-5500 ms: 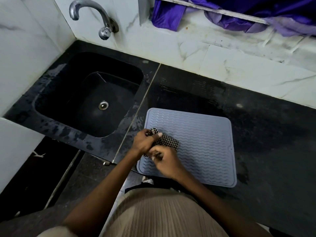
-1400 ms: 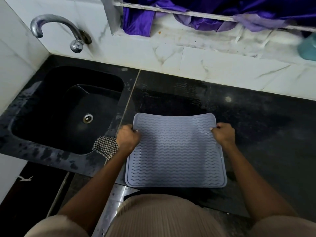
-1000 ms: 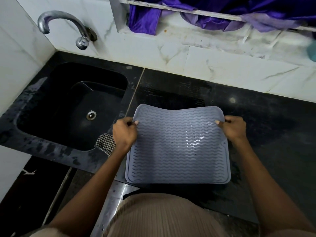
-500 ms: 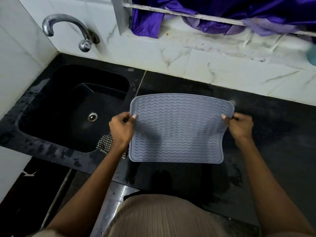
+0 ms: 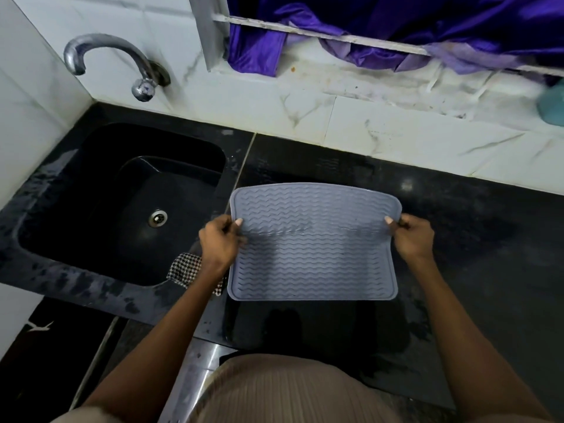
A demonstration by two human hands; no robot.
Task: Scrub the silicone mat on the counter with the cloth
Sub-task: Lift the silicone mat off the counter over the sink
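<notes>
The grey silicone mat (image 5: 314, 254) with a wavy ribbed surface is lifted off the black counter (image 5: 476, 245) and held up, its near edge hanging free above a wet patch. My left hand (image 5: 218, 241) pinches the mat's left edge. My right hand (image 5: 412, 236) pinches its right edge. The checked cloth (image 5: 186, 270) lies crumpled on the counter by the sink's near right corner, partly hidden under my left wrist. Neither hand touches the cloth.
A black sink (image 5: 122, 203) with a metal drain sits to the left, a chrome tap (image 5: 116, 62) on the tiled wall above it. Purple fabric (image 5: 396, 29) hangs along the window ledge behind. A teal object (image 5: 552, 105) shows at the far right.
Earlier both hands worked the cloth on the flat mat. The cloth was set down by the sink, both hands took the mat's side edges, and the mat has been lifted off the counter.
</notes>
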